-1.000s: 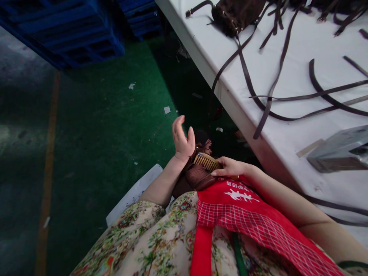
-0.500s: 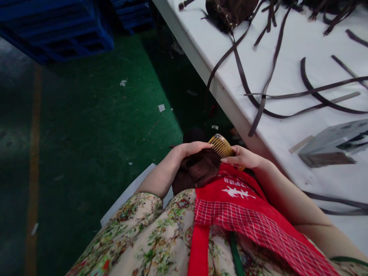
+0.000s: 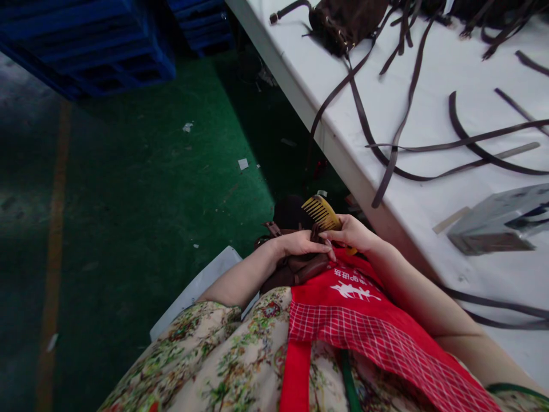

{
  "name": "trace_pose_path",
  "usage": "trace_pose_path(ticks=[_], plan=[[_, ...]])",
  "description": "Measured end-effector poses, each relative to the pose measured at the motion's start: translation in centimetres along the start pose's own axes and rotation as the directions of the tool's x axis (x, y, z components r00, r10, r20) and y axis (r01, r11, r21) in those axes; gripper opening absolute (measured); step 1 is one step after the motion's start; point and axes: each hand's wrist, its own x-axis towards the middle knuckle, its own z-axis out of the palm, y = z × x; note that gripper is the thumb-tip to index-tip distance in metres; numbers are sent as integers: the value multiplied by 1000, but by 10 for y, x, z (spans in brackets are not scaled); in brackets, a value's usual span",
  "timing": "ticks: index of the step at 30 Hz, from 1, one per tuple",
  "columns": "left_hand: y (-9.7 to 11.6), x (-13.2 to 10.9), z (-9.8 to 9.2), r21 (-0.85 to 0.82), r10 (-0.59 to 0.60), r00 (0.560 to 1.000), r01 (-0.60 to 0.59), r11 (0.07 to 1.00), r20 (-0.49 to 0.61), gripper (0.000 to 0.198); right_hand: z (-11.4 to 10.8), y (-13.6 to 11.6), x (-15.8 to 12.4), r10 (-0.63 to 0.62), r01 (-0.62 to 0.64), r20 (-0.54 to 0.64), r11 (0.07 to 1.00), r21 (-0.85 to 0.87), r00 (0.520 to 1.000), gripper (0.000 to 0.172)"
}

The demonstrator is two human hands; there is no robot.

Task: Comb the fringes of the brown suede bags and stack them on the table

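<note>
In my lap lies a brown leather-like piece (image 3: 309, 270), folded, with strap-like parts; it looks like a small bag, though much of it is covered. My left hand (image 3: 300, 243) is closed on it, fingers pointing toward my right hand. A yellow wide-toothed comb (image 3: 323, 213) is gripped in my right hand (image 3: 352, 232), its teeth turned up and to the left. My right fingertips also meet a bit of the brown material just below the comb. The two hands almost touch.
To the right stands a white table (image 3: 429, 212) bearing several dark straps (image 3: 405, 114), a dark brown bag (image 3: 351, 23) and a grey box-like object (image 3: 493, 223). Blue pallets (image 3: 115, 63) are stacked at the upper left. Paper scraps (image 3: 243, 164) dot the green floor.
My left hand has moved down and right over the brown piece, which is now more bunched, with strap parts showing. The comb has tilted and shifted slightly left in my right hand.
</note>
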Motion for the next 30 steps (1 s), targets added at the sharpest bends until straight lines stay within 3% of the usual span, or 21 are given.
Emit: trace_pose_path(ticks=[3, 4, 6, 9, 11, 13, 23, 26, 30], plan=[[3, -4, -1, -64, -31, 999, 30, 997, -20, 33, -6, -5, -8, -132, 17, -317, 940, -341, 939, 40], [3, -5, -3, -84, -46, 998, 43, 995, -32, 33, -6, -7, -14, -204, 25, -352, 891, -452, 914, 37], [1, -7, -5, -128, -64, 996, 55, 990, -69, 31, -3, -8, -28, -293, 67, -261, 772, -632, 920, 34], [-8, -6, -7, -176, -107, 983, 80, 981, -151, 26, 12, -6, -43, -236, 105, -35, 554, -826, 971, 32], [-14, -5, -6, -194, -149, 968, 110, 975, -200, 22, 22, -3, -46, -167, 63, -8, 413, -909, 986, 31], [-16, -4, -5, -203, -160, 960, 113, 973, -230, 21, 29, -2, -43, -136, 26, -23, 349, -937, 990, 29], [-12, -3, 7, -14, 29, 962, -34, 999, -271, 38, 26, 1, -25, -56, -23, -44, 332, -943, 997, 22], [-11, -3, 12, 169, 74, 952, -24, 985, -296, 48, 20, 21, -14, -5, -81, -88, 329, -941, 996, 23], [-8, -4, 12, 363, 83, 965, 14, 932, -248, 56, -5, 55, 0, 198, -266, -205, 364, -893, 959, 28]])
